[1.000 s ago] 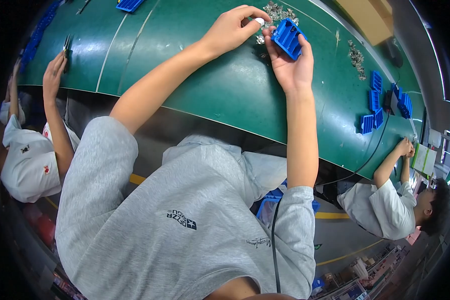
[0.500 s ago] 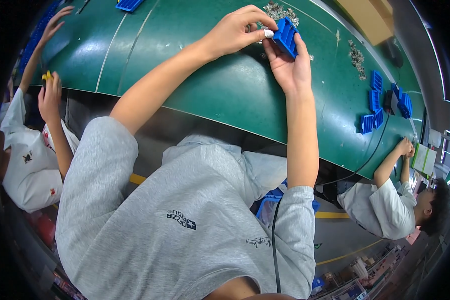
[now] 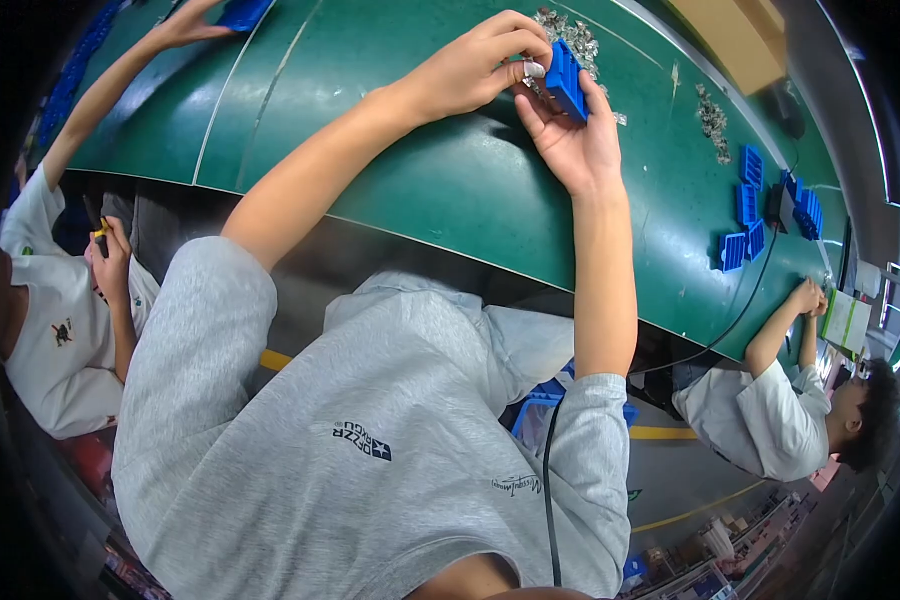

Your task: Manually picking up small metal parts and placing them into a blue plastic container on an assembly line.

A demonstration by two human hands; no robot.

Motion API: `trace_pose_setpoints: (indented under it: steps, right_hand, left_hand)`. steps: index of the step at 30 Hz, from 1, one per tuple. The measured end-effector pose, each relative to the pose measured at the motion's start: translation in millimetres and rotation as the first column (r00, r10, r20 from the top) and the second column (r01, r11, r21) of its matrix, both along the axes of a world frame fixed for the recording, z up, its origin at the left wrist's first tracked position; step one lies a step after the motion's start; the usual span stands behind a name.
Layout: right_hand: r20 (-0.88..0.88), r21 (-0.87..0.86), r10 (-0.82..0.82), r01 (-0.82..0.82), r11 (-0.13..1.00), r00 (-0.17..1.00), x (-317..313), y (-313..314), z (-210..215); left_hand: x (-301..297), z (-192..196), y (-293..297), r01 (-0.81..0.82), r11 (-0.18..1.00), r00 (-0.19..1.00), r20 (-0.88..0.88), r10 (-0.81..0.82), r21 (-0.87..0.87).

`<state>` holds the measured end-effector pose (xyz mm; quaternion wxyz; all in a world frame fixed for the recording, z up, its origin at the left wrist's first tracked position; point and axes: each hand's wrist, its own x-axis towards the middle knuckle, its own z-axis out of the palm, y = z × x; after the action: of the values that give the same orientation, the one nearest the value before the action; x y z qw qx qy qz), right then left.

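Over the far edge of the green workbench I have a small blue slotted plastic box. My right hand grips it from below and from the right, thumb and fingers on its sides. At the box's left side is my left hand, its thumb and fingertips pinched together and touching or nearly touching the box. A white wrap covers one of its fingertips. Whatever lies in that pinch, if anything, is too small to make out. Just behind the box spreads a pile of small silvery metal parts.
A second metal pile lies to the right on the green workbench. Several blue slotted boxes stand near a black cable. A cardboard box sits at the back. One co-worker works at left, another at right.
The blue box has tilted in my right hand and shifted slightly left. My left hand stays beside it. The left co-worker's one hand has reached a blue box; the other, holding a yellow-and-black tool, has lowered.
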<state>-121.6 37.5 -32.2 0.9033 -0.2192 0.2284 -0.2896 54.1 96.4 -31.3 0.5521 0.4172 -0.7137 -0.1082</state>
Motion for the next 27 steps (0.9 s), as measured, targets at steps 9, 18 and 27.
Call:
trace_pose_setpoints:
  steps: [9,18,27]
  right_hand:
    - [-0.025,-0.173,-0.11,0.104,0.979,0.994,2.1,5.9,12.6]
    - [-0.093,-0.596,-0.311,0.197,0.779,0.946,3.2,11.1,2.7]
    - [-0.031,-0.537,-0.283,0.223,0.814,0.959,0.8,5.7,-0.5]
  left_hand:
    - [0.2,-5.5,-6.5,0.126,0.961,0.925,-0.379,-0.025,0.246]
    - [5.5,-19.2,-7.6,0.111,0.911,0.955,-0.297,0.013,0.398]
    - [-4.0,-11.6,-1.7,0.245,0.807,0.858,-0.507,0.078,0.538]
